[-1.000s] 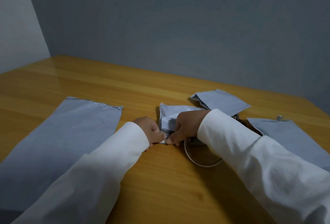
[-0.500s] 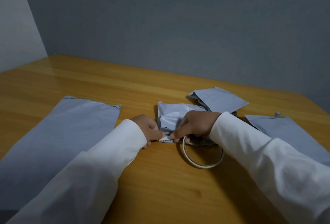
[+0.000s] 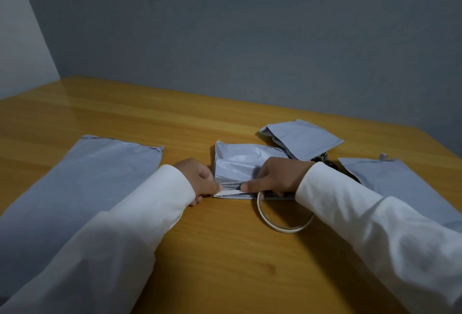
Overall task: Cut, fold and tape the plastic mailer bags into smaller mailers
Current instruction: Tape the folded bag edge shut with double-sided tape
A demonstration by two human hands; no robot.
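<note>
We risk the tape strip (image 3: 231, 192) wrinkling or sticking crooked if the glossy fold springs up under uneven tension. Our left hand (image 3: 200, 180) pinches the strip's free end; our right hand (image 3: 275, 178) pinches its other end, seemingly with the tape roll (image 3: 285, 216) hanging from it. The small mailer (image 3: 240, 163), grey and creased, lies mid-table between the hands, its near edge folded over.

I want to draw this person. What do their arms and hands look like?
Both arms wear long, loose white sleeves with soft wrinkles, ending at the wrists. The left hand and right hand are bare: no gloves, and no rings or watch that I can see.
</note>
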